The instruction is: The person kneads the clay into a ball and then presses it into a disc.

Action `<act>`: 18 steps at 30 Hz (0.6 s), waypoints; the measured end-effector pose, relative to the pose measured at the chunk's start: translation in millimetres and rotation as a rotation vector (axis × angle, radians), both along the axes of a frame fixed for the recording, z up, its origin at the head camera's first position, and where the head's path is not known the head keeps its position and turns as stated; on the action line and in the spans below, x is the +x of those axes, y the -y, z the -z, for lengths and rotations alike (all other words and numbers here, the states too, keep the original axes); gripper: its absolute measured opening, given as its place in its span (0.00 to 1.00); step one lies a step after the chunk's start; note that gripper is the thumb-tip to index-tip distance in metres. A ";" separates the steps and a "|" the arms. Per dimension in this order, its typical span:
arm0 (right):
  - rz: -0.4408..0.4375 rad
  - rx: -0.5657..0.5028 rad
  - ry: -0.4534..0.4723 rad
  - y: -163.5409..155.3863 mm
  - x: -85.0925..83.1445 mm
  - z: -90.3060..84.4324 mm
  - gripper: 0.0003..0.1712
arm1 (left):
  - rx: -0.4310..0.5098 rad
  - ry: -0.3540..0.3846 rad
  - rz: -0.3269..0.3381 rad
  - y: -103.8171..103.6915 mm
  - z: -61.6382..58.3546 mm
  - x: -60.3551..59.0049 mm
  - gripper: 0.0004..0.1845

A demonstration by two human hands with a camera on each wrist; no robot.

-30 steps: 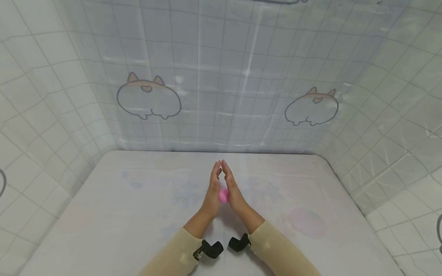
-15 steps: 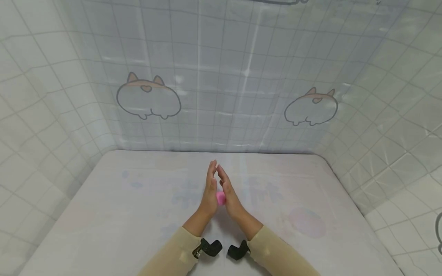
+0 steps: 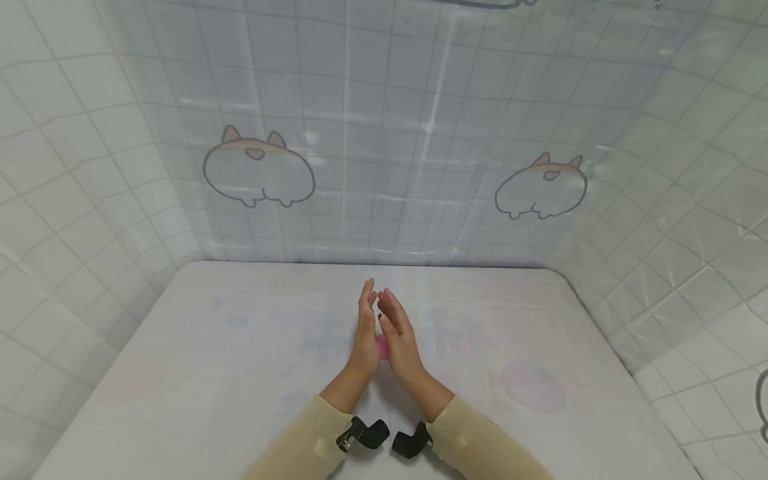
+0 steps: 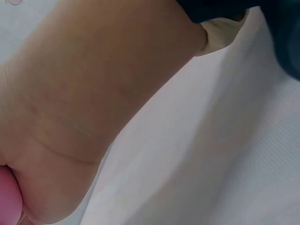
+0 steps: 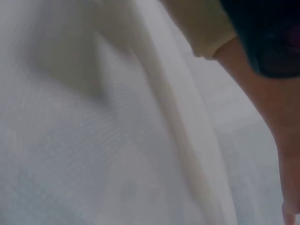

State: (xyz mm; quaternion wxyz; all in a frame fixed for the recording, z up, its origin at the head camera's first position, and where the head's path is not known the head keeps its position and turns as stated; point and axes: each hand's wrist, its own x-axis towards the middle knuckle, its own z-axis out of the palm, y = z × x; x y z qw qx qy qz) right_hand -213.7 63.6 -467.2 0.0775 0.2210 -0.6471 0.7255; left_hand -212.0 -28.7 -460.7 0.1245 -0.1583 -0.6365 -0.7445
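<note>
A small smooth pink ball [image 3: 383, 347], perhaps of soft clay, sits between my two palms above the table. My left hand [image 3: 363, 343] presses on it from the left with fingers straight and pointing forward. From the right, my right hand [image 3: 404, 345] presses against it, fingers also extended, its back partly turned up. The fingertips of the two hands stand slightly apart. Part of the pink ball [image 4: 8, 197] shows beside the left palm in the left wrist view. In the right wrist view the ball is out of sight, and only a strip of the right hand appears.
A pale table [image 3: 210, 373] with faint printed patterns lies under the hands. Grid-patterned sheeting [image 3: 384, 133] with cartoon animal drawings rises behind it and on both sides. Black wrist mounts [image 3: 371, 433] sit at both cream sleeves.
The hands have slid against each other, the right one drawing back and tilting its back upward. The pink ball has shifted slightly left and toward me, and less of it shows.
</note>
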 end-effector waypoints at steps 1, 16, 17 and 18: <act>0.003 -0.025 0.005 0.3 0.1 0.1 0.30 | 0.000 0.001 -0.004 0.0 -0.3 -0.3 0.46; 0.084 -0.056 -0.155 -18.3 -11.2 -12.4 0.30 | -0.159 -0.067 -0.005 19.4 -8.3 0.4 0.42; 0.088 -0.050 -0.158 -20.7 -12.0 -14.7 0.30 | -0.184 -0.070 -0.007 22.1 -8.7 0.4 0.41; 0.091 -0.043 -0.160 -23.1 -12.7 -16.9 0.31 | -0.203 -0.073 -0.005 24.9 -9.3 0.7 0.41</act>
